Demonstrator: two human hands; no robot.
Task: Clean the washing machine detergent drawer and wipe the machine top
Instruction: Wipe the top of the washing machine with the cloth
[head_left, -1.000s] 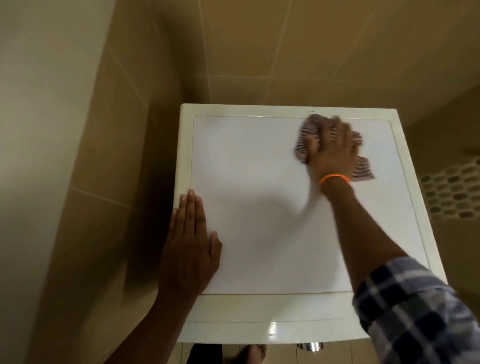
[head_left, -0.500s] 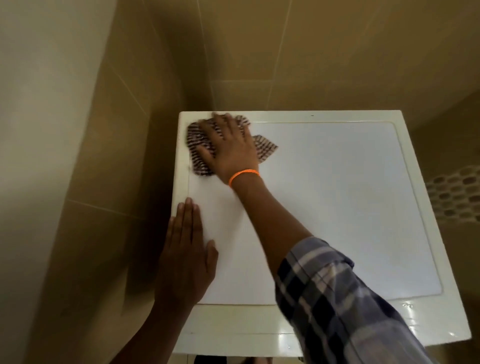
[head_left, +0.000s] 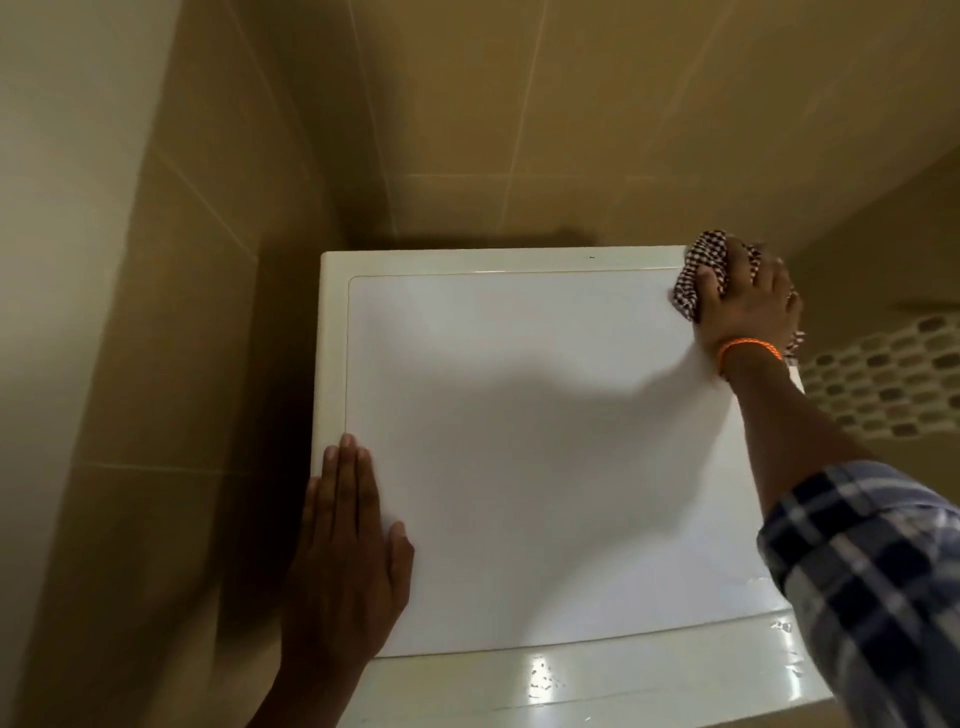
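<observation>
The machine top (head_left: 545, 441), a white panel filling the middle of the frame, is being wiped at its upper right corner, where a checked cloth (head_left: 698, 270) is bunched under the right hand (head_left: 748, 306), its fingers curled over the folds. The left hand (head_left: 345, 561) is laid flat with fingers straight at the lower left edge, probably as a brace; the detergent drawer is not seen.
</observation>
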